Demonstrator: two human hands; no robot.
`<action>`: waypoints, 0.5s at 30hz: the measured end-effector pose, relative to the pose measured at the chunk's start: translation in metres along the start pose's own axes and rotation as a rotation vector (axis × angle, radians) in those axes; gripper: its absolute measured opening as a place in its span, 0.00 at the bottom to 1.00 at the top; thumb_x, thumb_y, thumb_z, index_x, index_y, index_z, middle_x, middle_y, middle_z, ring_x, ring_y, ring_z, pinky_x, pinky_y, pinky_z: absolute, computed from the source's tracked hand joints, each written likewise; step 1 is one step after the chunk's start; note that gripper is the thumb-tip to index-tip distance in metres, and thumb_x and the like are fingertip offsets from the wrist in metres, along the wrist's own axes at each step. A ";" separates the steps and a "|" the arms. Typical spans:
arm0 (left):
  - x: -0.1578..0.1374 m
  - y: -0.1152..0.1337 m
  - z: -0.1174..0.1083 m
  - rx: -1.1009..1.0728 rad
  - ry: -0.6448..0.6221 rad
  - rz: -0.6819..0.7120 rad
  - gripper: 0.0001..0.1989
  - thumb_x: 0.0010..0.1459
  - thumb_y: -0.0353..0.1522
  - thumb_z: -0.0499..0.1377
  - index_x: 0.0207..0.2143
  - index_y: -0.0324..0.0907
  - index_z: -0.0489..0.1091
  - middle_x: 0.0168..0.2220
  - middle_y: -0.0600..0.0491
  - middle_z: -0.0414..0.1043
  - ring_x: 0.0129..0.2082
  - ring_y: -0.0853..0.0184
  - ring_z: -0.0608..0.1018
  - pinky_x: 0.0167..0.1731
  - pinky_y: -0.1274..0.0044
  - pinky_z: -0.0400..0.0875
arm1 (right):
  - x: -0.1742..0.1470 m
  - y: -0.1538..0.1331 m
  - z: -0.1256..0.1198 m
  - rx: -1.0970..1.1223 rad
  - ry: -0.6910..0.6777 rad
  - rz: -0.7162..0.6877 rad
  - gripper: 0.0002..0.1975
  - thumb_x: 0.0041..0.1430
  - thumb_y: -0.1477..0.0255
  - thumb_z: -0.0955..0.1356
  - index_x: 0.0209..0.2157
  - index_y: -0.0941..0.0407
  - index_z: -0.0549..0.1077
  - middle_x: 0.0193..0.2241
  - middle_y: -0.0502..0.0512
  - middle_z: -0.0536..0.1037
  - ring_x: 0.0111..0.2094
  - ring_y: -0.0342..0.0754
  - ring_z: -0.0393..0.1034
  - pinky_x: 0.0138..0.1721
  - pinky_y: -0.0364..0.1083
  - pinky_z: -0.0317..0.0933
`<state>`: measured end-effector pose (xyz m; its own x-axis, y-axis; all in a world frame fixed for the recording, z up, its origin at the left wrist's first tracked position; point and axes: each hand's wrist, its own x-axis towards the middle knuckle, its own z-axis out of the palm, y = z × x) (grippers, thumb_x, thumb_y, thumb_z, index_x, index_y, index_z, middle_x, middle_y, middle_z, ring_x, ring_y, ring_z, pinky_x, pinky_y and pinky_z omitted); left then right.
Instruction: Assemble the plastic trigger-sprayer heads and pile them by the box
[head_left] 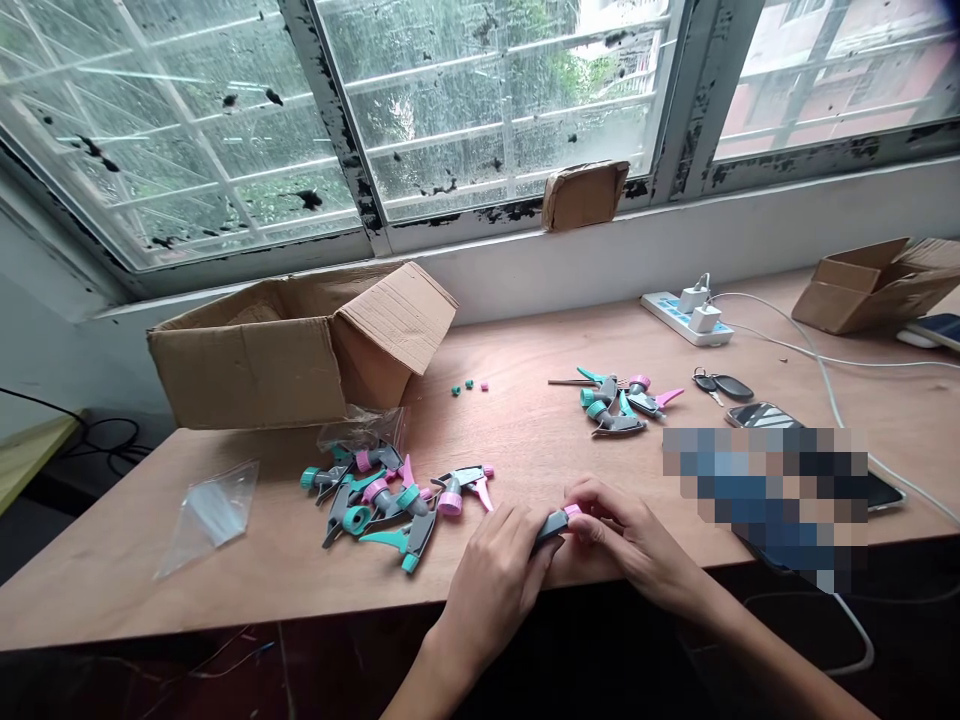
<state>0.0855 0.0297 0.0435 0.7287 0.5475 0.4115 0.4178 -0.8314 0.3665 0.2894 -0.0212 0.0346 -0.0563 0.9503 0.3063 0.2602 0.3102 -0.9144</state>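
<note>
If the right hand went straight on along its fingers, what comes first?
Past the pink tip the right hand touches, probably the grey sprayer body, then the left hand holding it; depth is unclear.

From the head, close by, the view looks forward and down across the table (517, 420) to the windows (480, 110).

I find a wood-grain tabletop (517, 430) bearing an open cardboard box (240, 375) at left rear. Directly before it I record a pile of grey, teal and pink trigger spray heads (386, 505), with a clear plastic bag (244, 490) to its left. I count three small nozzle caps (469, 384) near the box. Further right I note a smaller spray-head group (624, 404), a dark key fob (733, 387), a phone (765, 415) and a power strip (679, 322).
</note>
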 end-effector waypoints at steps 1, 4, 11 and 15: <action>0.000 0.000 0.000 -0.001 -0.001 0.001 0.11 0.73 0.33 0.52 0.53 0.43 0.68 0.42 0.48 0.78 0.40 0.58 0.79 0.41 0.67 0.75 | 0.000 0.000 0.000 -0.004 -0.003 0.002 0.11 0.72 0.61 0.65 0.38 0.53 0.72 0.33 0.51 0.72 0.33 0.46 0.68 0.36 0.44 0.65; 0.001 0.001 -0.001 0.001 -0.001 -0.004 0.11 0.72 0.33 0.52 0.53 0.42 0.68 0.41 0.49 0.78 0.39 0.58 0.79 0.40 0.66 0.75 | -0.002 -0.002 0.000 0.046 -0.012 0.031 0.09 0.71 0.61 0.66 0.41 0.53 0.72 0.36 0.52 0.72 0.36 0.47 0.69 0.38 0.44 0.67; 0.001 0.000 0.000 -0.004 0.001 -0.015 0.11 0.72 0.33 0.53 0.54 0.43 0.67 0.43 0.48 0.78 0.40 0.57 0.79 0.41 0.65 0.76 | -0.004 -0.001 -0.004 0.153 -0.058 0.049 0.09 0.71 0.64 0.66 0.48 0.51 0.72 0.45 0.54 0.73 0.45 0.49 0.71 0.45 0.45 0.69; 0.000 0.000 0.001 -0.007 -0.007 -0.014 0.11 0.72 0.33 0.52 0.53 0.43 0.68 0.43 0.48 0.78 0.41 0.57 0.79 0.42 0.65 0.76 | -0.002 0.002 -0.002 0.099 -0.014 0.048 0.09 0.70 0.63 0.67 0.42 0.53 0.73 0.39 0.52 0.74 0.39 0.48 0.72 0.41 0.44 0.68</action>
<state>0.0855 0.0295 0.0426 0.7263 0.5584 0.4007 0.4239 -0.8229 0.3784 0.2917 -0.0230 0.0327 -0.0599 0.9642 0.2582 0.1665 0.2647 -0.9499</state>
